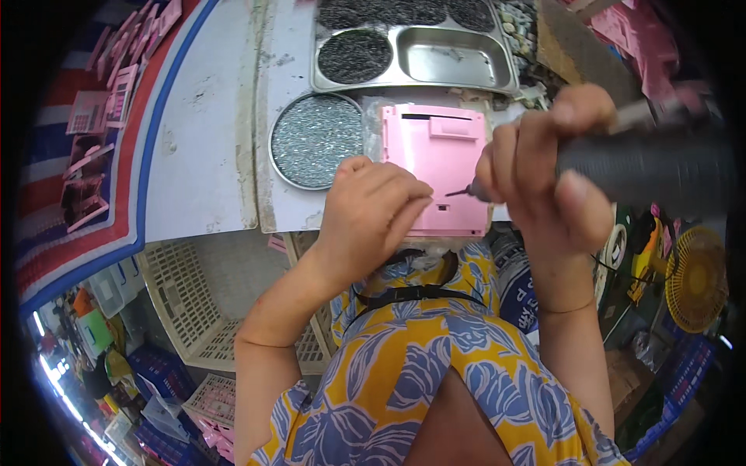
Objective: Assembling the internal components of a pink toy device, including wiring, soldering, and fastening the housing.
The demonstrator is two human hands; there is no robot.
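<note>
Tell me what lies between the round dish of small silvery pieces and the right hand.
The head view shows a rectangular pink plastic casing, the left hand partly over it, and a thin dark tool bit.

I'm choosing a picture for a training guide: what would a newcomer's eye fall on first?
Probably the bright pink panel just above centre, with a dark, thin-tipped tool in the right hand pointing at it. Next, the round tray of silvery pieces, just left of the panel. Below, yellow-and-blue patterned clothing fills the lower middle.
</note>
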